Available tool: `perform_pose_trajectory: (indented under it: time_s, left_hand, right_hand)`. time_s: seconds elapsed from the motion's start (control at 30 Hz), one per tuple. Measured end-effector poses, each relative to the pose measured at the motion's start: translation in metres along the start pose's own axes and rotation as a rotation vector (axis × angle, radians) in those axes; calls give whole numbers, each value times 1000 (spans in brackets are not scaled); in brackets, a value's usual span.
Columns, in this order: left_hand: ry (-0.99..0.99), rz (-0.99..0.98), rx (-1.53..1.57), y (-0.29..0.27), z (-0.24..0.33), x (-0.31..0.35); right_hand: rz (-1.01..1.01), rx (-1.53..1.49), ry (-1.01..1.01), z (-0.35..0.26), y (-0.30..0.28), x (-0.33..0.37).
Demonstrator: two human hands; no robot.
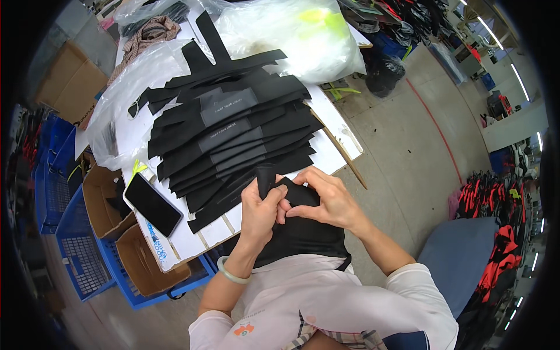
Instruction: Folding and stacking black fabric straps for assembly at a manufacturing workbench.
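Close to my body, in front of the table's near edge, both hands pinch a black fabric piece (265, 177). My left hand (259, 209) is closed round it, and one end stands up out of the fist. Thumb and fingers bent, my right hand (328, 199) grips the cloth just beside the left; the fingertips of both hands nearly meet. More black cloth (306, 242) lies over my lap, and I cannot tell whether it belongs to the held piece. Beyond the hands, a fanned stack of black fabric strips (233, 131) with grey printed patches covers the table.
On the white table (175, 248) a dark-screened phone (153, 205) lies left of the stack. Clear plastic bags (286, 38) fill the far side. Cardboard boxes (143, 262) in blue crates (81, 254) stand at the left. A wooden stick (338, 146) juts past the right edge. A grey-blue padded surface (458, 259) is at right.
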State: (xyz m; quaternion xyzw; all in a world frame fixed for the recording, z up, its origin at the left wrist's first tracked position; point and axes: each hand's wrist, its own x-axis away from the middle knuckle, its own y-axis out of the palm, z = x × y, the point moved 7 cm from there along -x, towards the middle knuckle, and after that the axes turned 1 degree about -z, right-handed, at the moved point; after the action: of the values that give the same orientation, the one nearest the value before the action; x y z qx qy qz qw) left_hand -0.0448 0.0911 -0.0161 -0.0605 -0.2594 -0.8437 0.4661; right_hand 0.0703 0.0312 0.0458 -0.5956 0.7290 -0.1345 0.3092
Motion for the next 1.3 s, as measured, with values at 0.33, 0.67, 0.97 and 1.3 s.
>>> perform_pose_trajectory:
  time_s: [0.33,0.67,0.97,1.3]
  left_hand:
    - [-37,47,87,-9,-11,-11]
    - [-127,-241,345,6,-12,-4]
    - [-157,-149,642,1,-21,-13]
    - [-406,-305,934,16,-28,-4]
  right_hand:
    - [-74,34,54,3,6,-7]
    - [37,-147,94,20,4,1]
    - [71,-57,76,5,9,-16]
    - [-62,-14,50,1,-4,-11]
